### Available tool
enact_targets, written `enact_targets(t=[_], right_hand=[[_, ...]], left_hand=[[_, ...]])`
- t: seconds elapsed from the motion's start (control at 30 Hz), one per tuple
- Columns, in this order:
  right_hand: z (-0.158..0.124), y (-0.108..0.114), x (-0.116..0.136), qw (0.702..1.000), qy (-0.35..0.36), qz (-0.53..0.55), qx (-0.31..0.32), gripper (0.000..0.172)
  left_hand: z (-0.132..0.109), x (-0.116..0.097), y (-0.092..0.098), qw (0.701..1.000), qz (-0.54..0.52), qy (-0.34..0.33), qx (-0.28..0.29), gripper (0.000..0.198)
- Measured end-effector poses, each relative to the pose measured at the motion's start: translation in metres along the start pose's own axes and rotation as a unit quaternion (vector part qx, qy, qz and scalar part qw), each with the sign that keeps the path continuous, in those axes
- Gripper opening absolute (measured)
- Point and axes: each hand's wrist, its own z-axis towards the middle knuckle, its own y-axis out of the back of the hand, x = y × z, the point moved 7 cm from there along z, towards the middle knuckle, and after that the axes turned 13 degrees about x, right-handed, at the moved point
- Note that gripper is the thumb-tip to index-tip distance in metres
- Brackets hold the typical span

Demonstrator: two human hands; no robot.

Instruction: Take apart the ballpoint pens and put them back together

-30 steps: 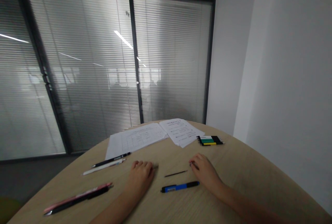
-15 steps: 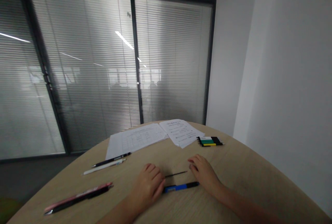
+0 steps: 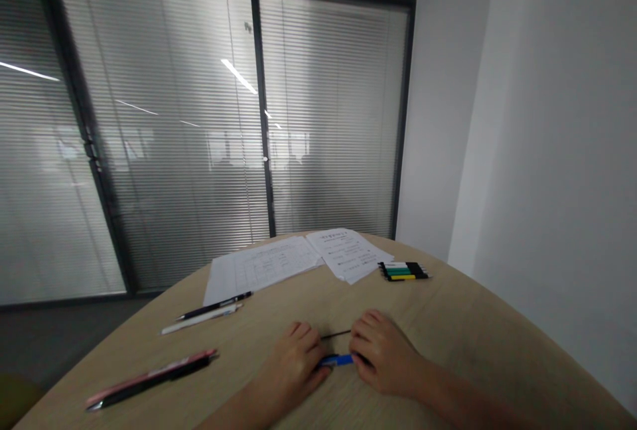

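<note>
Head view: left hand (image 3: pixel 298 360) and right hand (image 3: pixel 385 354) pinch opposite ends of blue pen (image 3: pixel 342 359) between them; thin dark rod (image 3: pixel 336 334), just beyond, could roll if knuckles brush it.

Two hands, one left hand (image 3: pixel 297 358) and one right hand (image 3: pixel 382 354); one blue pen (image 3: pixel 343 359) and one thin dark rod (image 3: pixel 336 334). Four more pens in two pairs: one black pen (image 3: pixel 215 306) with one white pen (image 3: pixel 199 320), one pink pen (image 3: pixel 154 373) with one dark pen (image 3: pixel 154 383). One cluster of pens (image 3: pixel 404 271), too small to count singly. Two spreads of printed paper, a left spread (image 3: pixel 263 263) and a right spread (image 3: pixel 346 254), on one table (image 3: pixel 448 330)
</note>
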Motion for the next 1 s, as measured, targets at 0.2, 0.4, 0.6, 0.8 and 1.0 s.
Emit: enact_targets(t=[0.2, 0.4, 0.6, 0.8, 1.0], right_hand=[[0.000, -0.002, -0.006, 1.000, -0.004, 0.027, -0.011, 0.013], [-0.003, 0.003, -0.012, 0.995, -0.001, 0.050, -0.083, 0.017], [-0.005, 0.007, -0.018, 0.992, -0.020, 0.027, -0.120, 0.021], [-0.006, 0.010, -0.022, 0.989, -0.038, 0.034, -0.138, 0.024], [-0.006, 0.009, -0.024, 0.989, -0.042, 0.039, -0.137, 0.025]], left_hand=[[-0.006, 0.011, 0.006, 0.994, -0.081, 0.023, -0.068, 0.008], [-0.010, 0.028, 0.013, 0.977, -0.161, 0.045, -0.136, 0.028], [-0.013, 0.047, 0.015, 0.943, -0.260, 0.113, -0.171, 0.037], [-0.017, 0.062, 0.013, 0.904, -0.334, 0.189, -0.190, 0.037], [-0.018, 0.064, 0.013, 0.891, -0.356, 0.212, -0.187, 0.039]])
